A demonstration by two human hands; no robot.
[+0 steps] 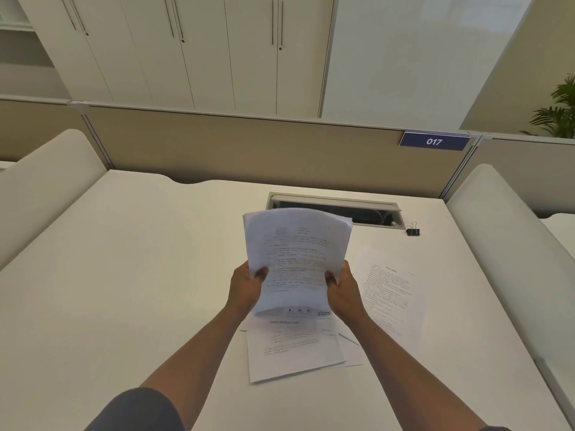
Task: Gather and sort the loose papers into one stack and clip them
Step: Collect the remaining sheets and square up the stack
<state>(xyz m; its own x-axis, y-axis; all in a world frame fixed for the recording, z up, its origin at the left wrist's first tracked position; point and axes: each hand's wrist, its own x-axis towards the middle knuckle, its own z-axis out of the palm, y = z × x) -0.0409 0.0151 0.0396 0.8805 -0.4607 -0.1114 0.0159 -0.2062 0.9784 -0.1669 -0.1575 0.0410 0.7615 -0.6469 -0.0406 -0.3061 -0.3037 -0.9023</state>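
I hold a bundle of printed white papers (297, 259) upright above the white desk (124, 275), its top edge curling away from me. My left hand (247, 286) grips its left edge and my right hand (342, 287) grips its right edge. Under the bundle, several loose sheets (292, 353) lie overlapped and skewed on the desk. One more printed sheet (389, 293) lies flat to the right of my right hand. A black binder clip (413, 230) stands on the desk at the far right, apart from all the papers.
An open cable slot (367, 213) is set into the desk behind the papers. A beige partition (249, 144) with a blue 017 sign (434, 141) closes the far edge. Rounded white side panels (504, 231) flank the desk. White cabinets stand beyond.
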